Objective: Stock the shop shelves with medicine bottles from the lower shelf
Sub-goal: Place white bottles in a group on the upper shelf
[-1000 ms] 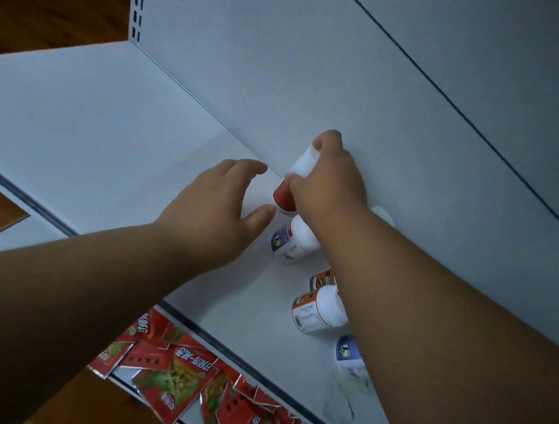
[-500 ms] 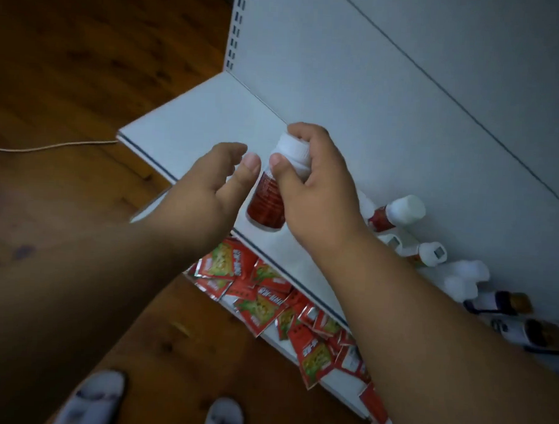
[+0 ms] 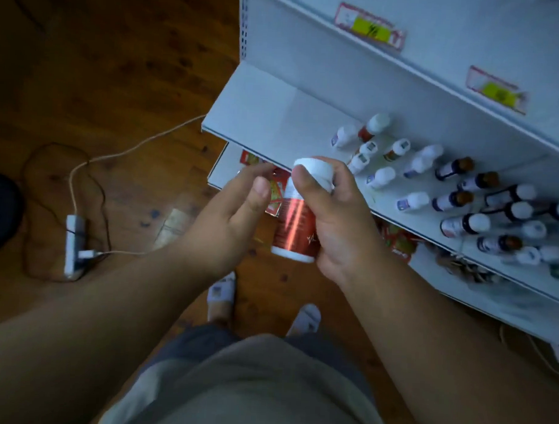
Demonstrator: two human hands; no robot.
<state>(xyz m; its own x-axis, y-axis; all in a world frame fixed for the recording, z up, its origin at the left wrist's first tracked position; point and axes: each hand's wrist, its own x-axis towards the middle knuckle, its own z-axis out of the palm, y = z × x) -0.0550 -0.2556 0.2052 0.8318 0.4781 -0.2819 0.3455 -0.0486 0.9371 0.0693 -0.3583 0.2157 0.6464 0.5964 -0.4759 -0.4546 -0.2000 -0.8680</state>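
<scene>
My right hand (image 3: 338, 221) grips a red-labelled medicine bottle (image 3: 295, 225) with a white cap, held upright in front of the shelf edge, thumb on the cap. My left hand (image 3: 233, 216) hovers just left of the bottle, fingers relaxed and holding nothing, its thumb near the label. Several medicine bottles (image 3: 416, 198) with white or brown caps stand on the white shelf (image 3: 263, 115) to the right, filling its middle and right part.
Red snack packets (image 3: 398, 242) lie on the shelf below. Price tags (image 3: 369, 26) hang on the upper shelf rail. On the wooden floor at left lie a power strip (image 3: 73, 244) and cables. My feet in white slippers (image 3: 222, 292) stand close to the shelf.
My right hand lifted the red bottle off the shelf and drew it back toward me. The view swung down and pulled back, revealing the floor, my feet and more bottles.
</scene>
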